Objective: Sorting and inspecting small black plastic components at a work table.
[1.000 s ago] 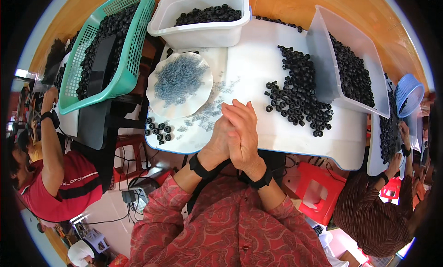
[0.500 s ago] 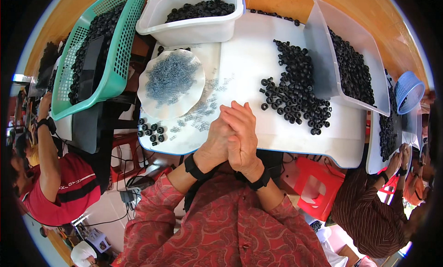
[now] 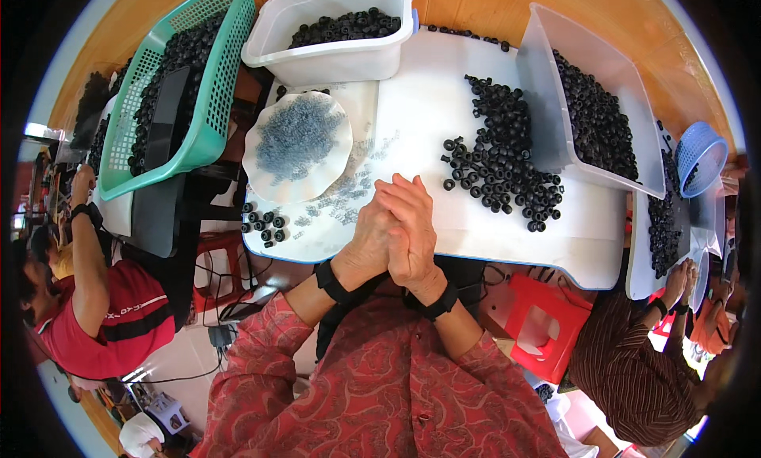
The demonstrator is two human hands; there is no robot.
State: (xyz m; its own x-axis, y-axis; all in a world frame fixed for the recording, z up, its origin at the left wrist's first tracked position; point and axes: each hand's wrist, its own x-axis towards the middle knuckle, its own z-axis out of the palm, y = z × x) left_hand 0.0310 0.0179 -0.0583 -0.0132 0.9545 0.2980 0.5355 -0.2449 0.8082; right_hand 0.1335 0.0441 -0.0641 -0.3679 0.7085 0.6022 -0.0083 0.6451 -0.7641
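Note:
My left hand (image 3: 366, 242) and my right hand (image 3: 415, 252) are clasped palm to palm over the near edge of the table. Their fingers are folded against each other, and whatever lies between the palms, if anything, is hidden. Left of them stands a white scalloped plate (image 3: 342, 158) heaped with tiny grey spring-like pieces (image 3: 295, 135). More such pieces (image 3: 342, 196) are scattered between the plate and my hands. To the right spreads a loose pile of small black ring-shaped parts (image 3: 503, 153). A few similar black parts (image 3: 266, 223) sit by the table's left corner.
A white tub (image 3: 337, 60) of black parts stands at the back, a translucent bin (image 3: 547, 101) at the right. At the left is a green basket (image 3: 212, 113). A red stool (image 3: 543, 323) is below the table's right edge. Co-workers sit on both sides.
My hands stay clasped in almost the same place, with the fingers shifted only slightly. The whole view has moved a little.

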